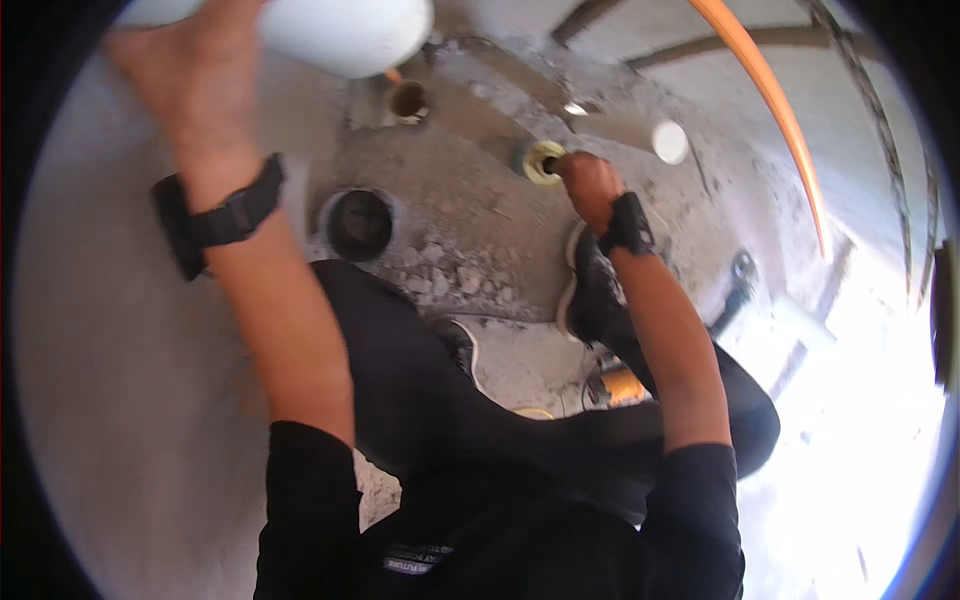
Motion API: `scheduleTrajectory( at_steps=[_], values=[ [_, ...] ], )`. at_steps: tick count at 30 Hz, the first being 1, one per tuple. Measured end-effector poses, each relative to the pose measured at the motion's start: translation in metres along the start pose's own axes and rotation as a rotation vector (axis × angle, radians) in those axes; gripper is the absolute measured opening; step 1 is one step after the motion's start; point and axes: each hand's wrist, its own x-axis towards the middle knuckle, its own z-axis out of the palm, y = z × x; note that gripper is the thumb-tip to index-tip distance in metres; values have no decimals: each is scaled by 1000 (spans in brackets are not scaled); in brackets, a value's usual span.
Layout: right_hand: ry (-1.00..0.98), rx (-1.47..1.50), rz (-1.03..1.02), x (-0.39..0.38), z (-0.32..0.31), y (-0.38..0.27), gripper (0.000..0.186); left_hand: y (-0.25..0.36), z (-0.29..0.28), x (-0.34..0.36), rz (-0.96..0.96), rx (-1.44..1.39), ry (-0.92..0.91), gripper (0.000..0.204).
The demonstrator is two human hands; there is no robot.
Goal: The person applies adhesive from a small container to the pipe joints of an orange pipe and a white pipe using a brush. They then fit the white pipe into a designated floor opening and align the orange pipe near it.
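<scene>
1. My right hand (588,185) pinches a dark stub (551,165) at the mouth of a yellow-rimmed container (530,166) on the dirt floor (465,190): loading an applicator, I judge
2. My left hand (198,70) overlaps the white pipe (345,35), upper left; its grip I cannot tell
3. The pipe's long axis runs sideways, visible end pointing right
4. Next calls, seemingly, for steadying it

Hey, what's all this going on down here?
A person is working over dusty ground with both hands. The left hand, blurred, is at a large white pipe. The right hand holds a dark item, too small to identify, at the mouth of a round container. A dark, round opening sits in the ground between the arms, with grey rubble beside it.
</scene>
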Motion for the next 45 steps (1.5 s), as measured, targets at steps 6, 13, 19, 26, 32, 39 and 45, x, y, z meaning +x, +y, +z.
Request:
scheduleTrajectory(
  at_steps=[6,13,19,26,32,39,45],
  values=[
    [-15,-14,39,7,6,-9,20,-10,9,9,165,-187,-22,66],
    [-57,-75,109,6,1,0,19,-1,10,4,120,-265,-93,65],
    [104,108,65,1,-20,-15,15,9,-17,4,40,-238,-205,63],
    [311,430,391,-32,-57,-11,21,-4,-10,0,99,-270,-148,63],
    [438,751,602,-32,-89,-47,24,2,3,-2,-14,-191,-29,68],
    [714,1546,322,17,-137,-121,24,-3,-11,1,-46,-258,-45,59],
    [702,1619,278,50,-106,-120,22,-15,-7,-8,-58,-135,-42,74]
  ],
)
